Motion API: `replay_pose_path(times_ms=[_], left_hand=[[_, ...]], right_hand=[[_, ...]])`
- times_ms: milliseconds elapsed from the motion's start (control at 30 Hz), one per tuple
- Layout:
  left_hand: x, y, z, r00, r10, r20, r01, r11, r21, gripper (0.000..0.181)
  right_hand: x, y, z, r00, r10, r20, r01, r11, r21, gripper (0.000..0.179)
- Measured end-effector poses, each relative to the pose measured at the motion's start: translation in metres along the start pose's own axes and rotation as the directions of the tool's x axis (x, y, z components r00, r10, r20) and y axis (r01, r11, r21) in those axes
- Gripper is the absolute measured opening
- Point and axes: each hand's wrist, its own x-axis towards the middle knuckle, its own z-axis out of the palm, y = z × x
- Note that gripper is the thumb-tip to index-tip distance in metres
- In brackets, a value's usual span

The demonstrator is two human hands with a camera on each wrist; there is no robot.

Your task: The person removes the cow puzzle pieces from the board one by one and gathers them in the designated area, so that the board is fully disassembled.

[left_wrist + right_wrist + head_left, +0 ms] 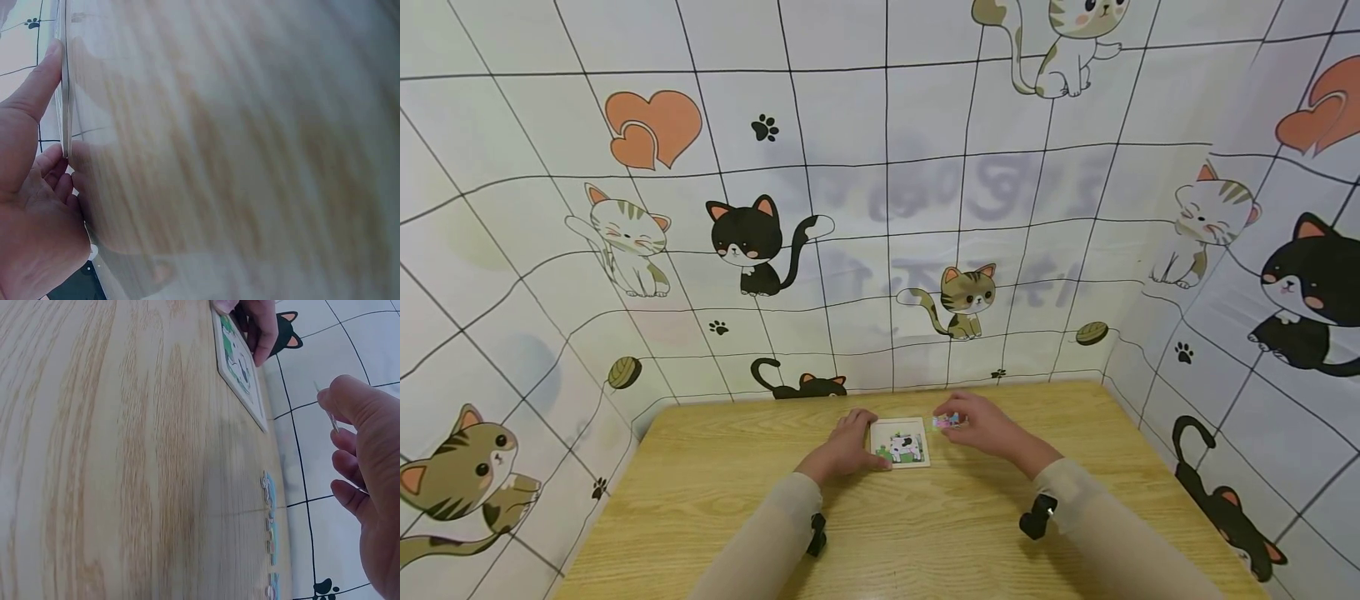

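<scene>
A white-framed puzzle board (pixel 887 427) lies on the table with a black-and-white cow picture (pixel 907 447) over green in its lower part. My left hand (pixel 847 446) holds the board at its left side, thumb at the near edge and fingers at the far corner. To the right of the board, my right hand (pixel 988 427) pinches a small puzzle piece (pixel 333 419) between thumb and fingertips. That piece appears thin and edge-on in the right wrist view, raised above the tabletop. Its print is hidden there.
Several loose puzzle pieces (pixel 269 494) with light-blue edges lie in a row on the wooden table (pixel 737 492), to the right of the board. A white wall cloth (pixel 850 333) with printed cats rises behind the table and at both sides.
</scene>
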Motion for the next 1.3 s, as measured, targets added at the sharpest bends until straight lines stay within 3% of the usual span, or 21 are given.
replay_pose_path(times_ms=[600, 1300], left_hand=[[0.001, -0.002, 0.002, 1.0, -0.006, 0.0, 0.006, 1.0, 0.008, 0.098], [0.002, -0.002, 0.0, 1.0, -0.007, 0.005, 0.007, 1.0, 0.001, 0.097]], right_hand=[[-0.009, 0.013, -0.01, 1.0, 0.002, -0.013, -0.002, 1.0, 0.02, 0.021], [-0.017, 0.024, 0.001, 0.993, 0.105, 0.051, -0.109, 0.991, 0.079, 0.019]])
